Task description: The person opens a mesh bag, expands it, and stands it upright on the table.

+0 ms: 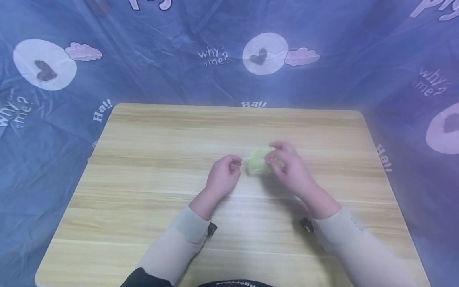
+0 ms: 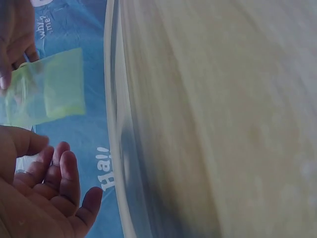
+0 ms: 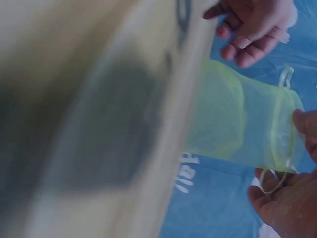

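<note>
A sheer yellow-green drawstring pouch (image 1: 257,161) is held above the table, between the two hands. My right hand (image 1: 288,167) grips it near its corded end; in the right wrist view the thumb presses on the pouch (image 3: 223,114) and a thin cord loop (image 3: 272,183) hangs by the fingers. To the left, my left hand (image 1: 224,175) is raised near the pouch with loosely bent fingers. The left wrist view shows this hand (image 2: 49,193) below the pouch (image 2: 64,87), with a gap between thumb and fingers and nothing visible in its grasp.
A light wood-grain table (image 1: 143,179) lies under both hands. Behind it and at its sides hangs a blue printed cloth (image 1: 161,59) with white lettering, circles and pink clouds.
</note>
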Demonstrator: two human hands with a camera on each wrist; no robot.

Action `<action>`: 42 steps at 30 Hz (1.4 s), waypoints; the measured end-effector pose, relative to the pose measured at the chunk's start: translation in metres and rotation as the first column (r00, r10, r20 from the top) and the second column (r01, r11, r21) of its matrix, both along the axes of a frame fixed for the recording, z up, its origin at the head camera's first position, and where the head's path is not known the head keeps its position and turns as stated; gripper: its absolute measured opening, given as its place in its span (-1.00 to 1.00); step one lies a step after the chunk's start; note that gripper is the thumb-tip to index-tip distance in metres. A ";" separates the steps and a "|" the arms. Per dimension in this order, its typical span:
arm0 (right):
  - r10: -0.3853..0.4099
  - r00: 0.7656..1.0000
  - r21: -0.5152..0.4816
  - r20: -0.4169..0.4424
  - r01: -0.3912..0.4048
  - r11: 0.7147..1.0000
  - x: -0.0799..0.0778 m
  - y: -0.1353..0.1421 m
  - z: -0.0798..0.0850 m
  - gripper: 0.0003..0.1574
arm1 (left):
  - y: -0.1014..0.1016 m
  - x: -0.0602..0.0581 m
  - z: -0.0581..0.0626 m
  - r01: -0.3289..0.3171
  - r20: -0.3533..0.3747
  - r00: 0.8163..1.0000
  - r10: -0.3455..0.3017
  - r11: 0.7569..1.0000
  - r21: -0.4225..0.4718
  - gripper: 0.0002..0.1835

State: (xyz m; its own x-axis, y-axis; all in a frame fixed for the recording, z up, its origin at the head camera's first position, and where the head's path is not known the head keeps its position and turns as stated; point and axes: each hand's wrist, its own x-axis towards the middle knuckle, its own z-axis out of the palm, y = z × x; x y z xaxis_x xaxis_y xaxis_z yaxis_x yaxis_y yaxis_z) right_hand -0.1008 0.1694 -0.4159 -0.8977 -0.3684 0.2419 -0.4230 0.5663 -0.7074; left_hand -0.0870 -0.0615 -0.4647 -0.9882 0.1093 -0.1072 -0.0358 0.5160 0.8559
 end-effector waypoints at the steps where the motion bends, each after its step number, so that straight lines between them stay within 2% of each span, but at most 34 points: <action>1: -0.007 1.000 -0.010 -0.005 0.007 1.000 0.002 0.000 -0.003 -0.86 | 0.000 0.000 0.000 0.004 0.005 1.000 -0.004 1.000 -0.006 -0.70; 8: -0.025 0.998 -0.040 -0.052 0.023 0.999 0.010 -0.001 -0.023 -0.82 | 0.002 0.000 0.004 0.016 0.035 0.999 -0.015 0.999 -0.031 -0.66; 17: -0.026 0.998 -0.051 -0.057 0.023 0.998 0.018 -0.003 -0.034 -0.84 | 0.007 0.000 0.003 0.050 0.074 0.996 -0.045 0.996 -0.068 -0.67; 28: -0.022 0.997 -0.047 -0.070 0.019 0.999 0.022 -0.006 -0.037 -0.81 | 0.012 -0.001 0.000 0.069 0.020 0.998 -0.067 0.993 -0.095 -0.70; 42: -0.024 0.999 -0.035 -0.041 0.023 0.999 0.021 -0.007 -0.031 -0.77 | 0.011 -0.004 -0.002 0.073 0.000 0.997 -0.073 0.994 -0.077 -0.72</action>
